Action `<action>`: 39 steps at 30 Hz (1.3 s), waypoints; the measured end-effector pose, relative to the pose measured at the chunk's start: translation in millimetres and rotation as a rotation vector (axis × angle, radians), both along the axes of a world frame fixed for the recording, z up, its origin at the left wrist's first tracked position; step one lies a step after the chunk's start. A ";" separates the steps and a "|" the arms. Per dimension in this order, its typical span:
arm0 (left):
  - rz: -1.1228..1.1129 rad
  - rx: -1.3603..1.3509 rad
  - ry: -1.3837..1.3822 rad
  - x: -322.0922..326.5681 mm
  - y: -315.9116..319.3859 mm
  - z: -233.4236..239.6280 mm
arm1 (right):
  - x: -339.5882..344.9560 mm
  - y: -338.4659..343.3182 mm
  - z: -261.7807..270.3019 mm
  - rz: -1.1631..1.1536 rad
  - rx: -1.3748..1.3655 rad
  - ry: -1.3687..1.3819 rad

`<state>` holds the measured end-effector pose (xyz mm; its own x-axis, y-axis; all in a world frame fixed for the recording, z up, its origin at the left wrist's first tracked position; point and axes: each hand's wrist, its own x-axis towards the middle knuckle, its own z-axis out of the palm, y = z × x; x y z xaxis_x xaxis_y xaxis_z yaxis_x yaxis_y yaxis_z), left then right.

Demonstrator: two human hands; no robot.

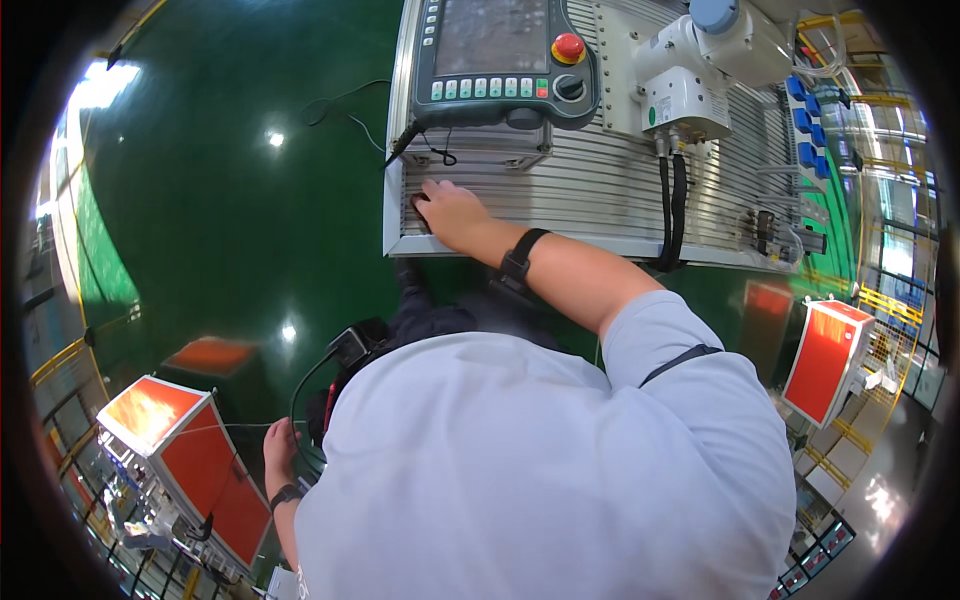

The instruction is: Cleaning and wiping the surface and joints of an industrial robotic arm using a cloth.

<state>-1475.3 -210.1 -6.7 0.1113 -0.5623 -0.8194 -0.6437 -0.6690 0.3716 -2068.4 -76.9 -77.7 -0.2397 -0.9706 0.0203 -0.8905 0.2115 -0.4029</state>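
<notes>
My right hand (454,215) reaches across to the near left corner of a slotted aluminium bench top (585,199). Its fingers are closed around a small dark object (421,208), mostly covered by the hand. Just beyond stands a robot teach pendant (491,109) with a screen, a key row, a rotary switch and a red emergency stop button (568,49). The pendant rests over a metal-framed case (480,148). My left hand (279,448) hangs low beside my hip, near a thin pale cable (244,426); whether it grips anything is not visible.
A white robot arm (686,97) is mounted on the bench at the right, with two black cables (671,210) running over the near edge. Blue blocks (806,124) line the right side. Orange cabinets (199,465) stand behind on the green floor (225,225).
</notes>
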 end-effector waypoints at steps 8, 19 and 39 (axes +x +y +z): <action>-0.059 0.082 -0.023 35.1 32.6 -11.0 | -22.1 52.1 13.4 -0.054 0.105 0.035; -0.081 0.066 0.005 17.3 56.6 -16.9 | -6.4 -5.4 2.9 0.122 0.084 0.103; -0.226 0.034 0.060 -1.5 42.5 -45.6 | -128.3 254.5 27.0 -0.250 0.338 0.183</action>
<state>-1476.8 -167.6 -52.3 -0.0635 -0.5392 -0.8398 -0.7562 -0.5231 0.3930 -2196.7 177.6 -50.7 -0.4891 -0.8432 -0.2233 -0.8457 0.5211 -0.1150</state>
